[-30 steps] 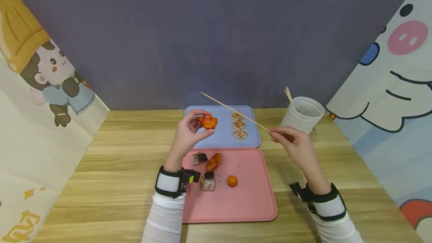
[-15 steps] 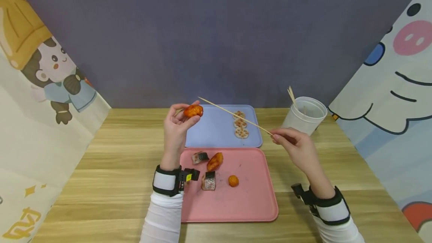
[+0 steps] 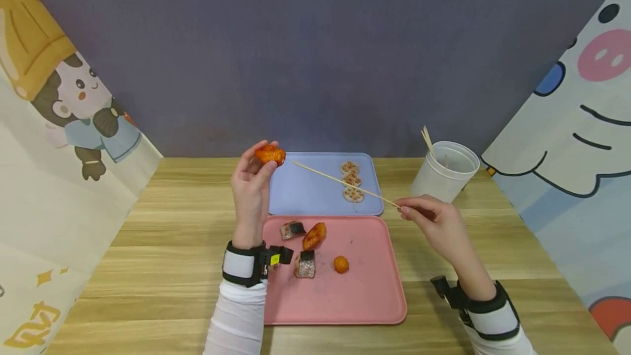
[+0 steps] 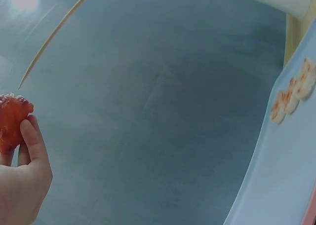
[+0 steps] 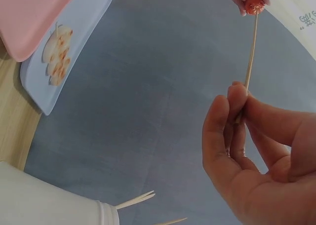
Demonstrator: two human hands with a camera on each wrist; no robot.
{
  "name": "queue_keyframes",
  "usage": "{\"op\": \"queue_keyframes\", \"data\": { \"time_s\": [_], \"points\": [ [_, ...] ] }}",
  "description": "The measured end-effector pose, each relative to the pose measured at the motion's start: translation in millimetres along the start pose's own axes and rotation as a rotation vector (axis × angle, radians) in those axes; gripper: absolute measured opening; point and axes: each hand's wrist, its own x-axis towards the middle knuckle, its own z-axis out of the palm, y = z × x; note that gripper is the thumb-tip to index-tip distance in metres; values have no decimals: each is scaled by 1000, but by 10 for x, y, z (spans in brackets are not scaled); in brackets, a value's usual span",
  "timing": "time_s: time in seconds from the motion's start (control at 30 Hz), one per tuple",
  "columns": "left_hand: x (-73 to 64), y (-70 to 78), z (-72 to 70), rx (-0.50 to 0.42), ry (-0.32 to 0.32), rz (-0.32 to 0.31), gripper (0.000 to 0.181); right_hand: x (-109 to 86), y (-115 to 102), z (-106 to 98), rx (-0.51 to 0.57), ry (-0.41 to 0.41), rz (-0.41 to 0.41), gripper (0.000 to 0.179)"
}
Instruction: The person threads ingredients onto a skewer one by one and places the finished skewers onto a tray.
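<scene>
My left hand [image 3: 251, 188] holds a glossy orange-red chicken wing [image 3: 270, 154] between thumb and fingers, raised near the blue tray's left edge. In my right hand [image 3: 434, 223] a thin bamboo skewer [image 3: 345, 183] is pinched near one end. It slants up and left, its pointed tip just short of the wing. A small gap shows between the tip and the wing [image 4: 12, 121] in the left wrist view. From the right wrist, the skewer [image 5: 253, 52] lines up with the wing [image 5: 255, 4].
On the pink tray [image 3: 365, 300] lie two dark-skinned fish pieces [image 3: 305, 264], another glazed wing [image 3: 314, 236] and an orange ball [image 3: 341, 264]. Behind it, a blue tray [image 3: 310, 196] bears three lotus root slices [image 3: 352, 179]. A white bucket [image 3: 439, 177] with skewers stands at right.
My left hand has moved left and slightly up with the wing, turning it. My right hand has come down slightly; the skewer's tip has dropped toward the wing's level.
</scene>
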Motion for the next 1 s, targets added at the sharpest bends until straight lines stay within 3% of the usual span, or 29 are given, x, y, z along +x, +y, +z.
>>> {"op": "queue_keyframes", "data": {
  "time_s": [0.17, 0.47, 0.73, 1.0],
  "points": [
    [7, 0, 5, -28, -19, 6, 36, -13, -22, 5, -10, -3, -9, 17],
    [-15, -14, 19, 23, -67, -4, 39, -12, -19, 26, -18, -11, -9, 17],
    [-21, -31, 31, 33, -50, -18, 42, -17, -9, 29, -25, -17, -2, 17],
    [-21, -25, 34, 16, -53, -23, 33, -17, -22, 21, -55, 2, -38, 19]
  ]
}}
